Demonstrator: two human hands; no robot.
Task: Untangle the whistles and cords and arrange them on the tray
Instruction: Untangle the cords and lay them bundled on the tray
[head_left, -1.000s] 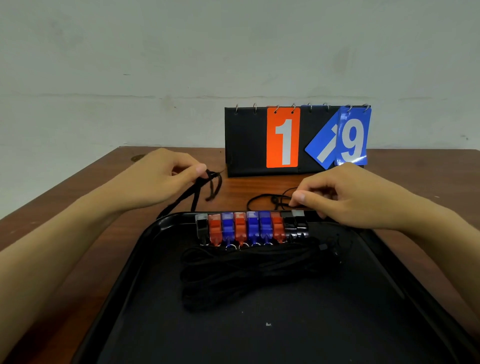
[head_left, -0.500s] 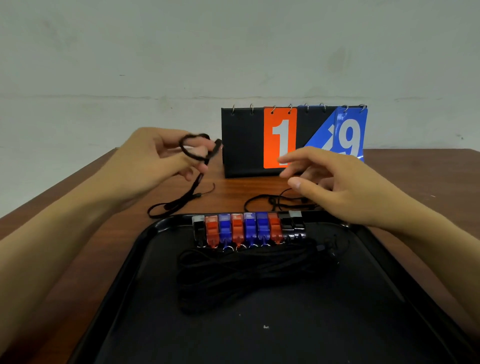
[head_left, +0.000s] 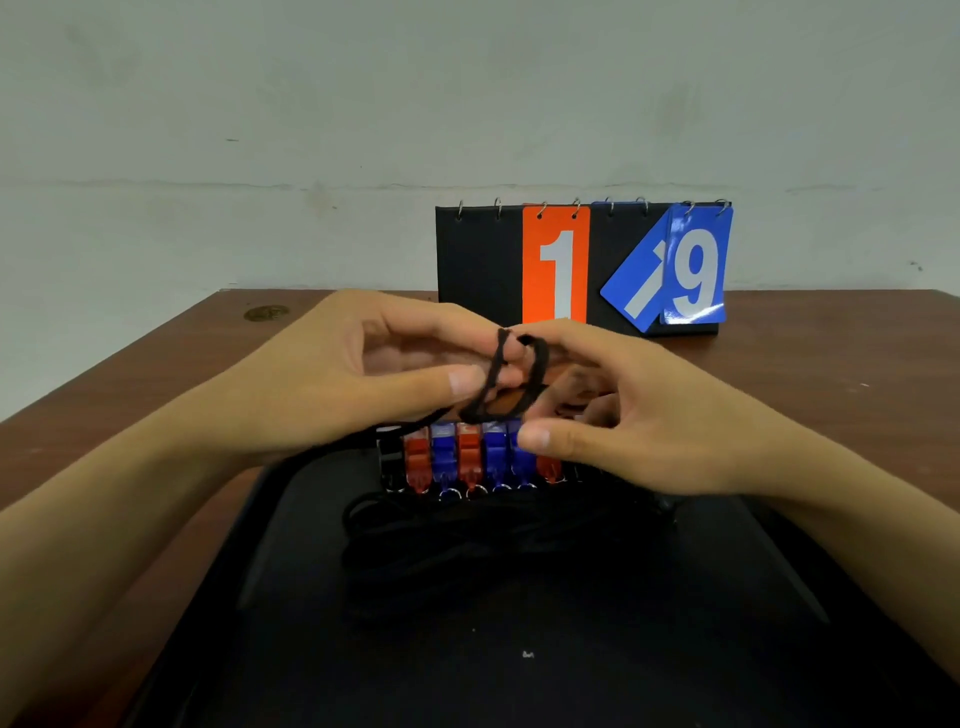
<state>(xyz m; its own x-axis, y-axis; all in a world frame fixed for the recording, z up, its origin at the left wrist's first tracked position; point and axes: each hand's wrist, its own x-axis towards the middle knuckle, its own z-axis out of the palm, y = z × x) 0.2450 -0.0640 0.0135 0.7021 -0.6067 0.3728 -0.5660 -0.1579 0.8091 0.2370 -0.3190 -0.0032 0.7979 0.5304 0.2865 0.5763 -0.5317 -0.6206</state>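
Observation:
A black tray lies on the table in front of me. Along its far edge stands a row of several whistles, black, red and blue, side by side. Their black cords lie bunched on the tray just in front of them. Above the row, my left hand and my right hand meet and both hold a loop of a loose black cord. The cord wraps over the fingertips and trails down to the left, past the tray's far left corner. My right hand hides the row's right end.
A black flip scoreboard with an orange 1 and a blue 9 stands at the back of the brown wooden table, just behind my hands. The wall rises behind it.
My left hand has lifted the loose cord and carried it right. My right hand has left the table behind the tray, risen and taken hold of the same loop.

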